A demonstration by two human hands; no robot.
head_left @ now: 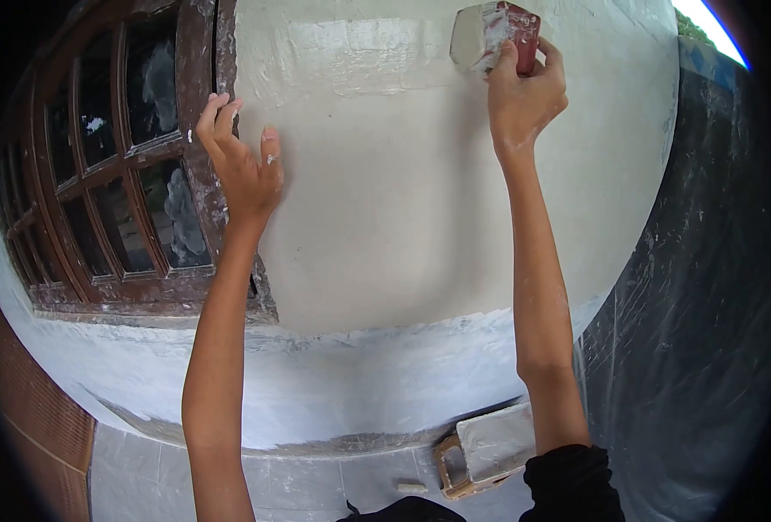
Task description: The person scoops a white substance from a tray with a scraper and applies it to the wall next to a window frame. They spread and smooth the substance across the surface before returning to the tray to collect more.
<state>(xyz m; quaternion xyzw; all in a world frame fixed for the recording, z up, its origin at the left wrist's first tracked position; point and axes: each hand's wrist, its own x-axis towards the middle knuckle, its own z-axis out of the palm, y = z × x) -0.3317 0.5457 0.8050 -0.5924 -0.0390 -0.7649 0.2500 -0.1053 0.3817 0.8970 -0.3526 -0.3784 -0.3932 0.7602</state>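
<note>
My right hand (529, 96) grips a red-handled scraper (518, 39) near the top of the wall. Its wide blade, smeared with white paste, lies close to or against the surface. Left of the blade, a band of wet, shiny paste (351, 56) runs across the cream wall (368, 200). My left hand (242, 161) is raised by the window frame's right edge, fingers apart and holding nothing, with white specks on the fingertips.
A brown wooden window (124, 209) with smeared panes fills the left. A paste-covered board on a wooden stand (494, 444) and a small pale piece (411, 488) are on the tiled floor (307, 483). Dark plastic sheeting (664, 348) hangs at the right.
</note>
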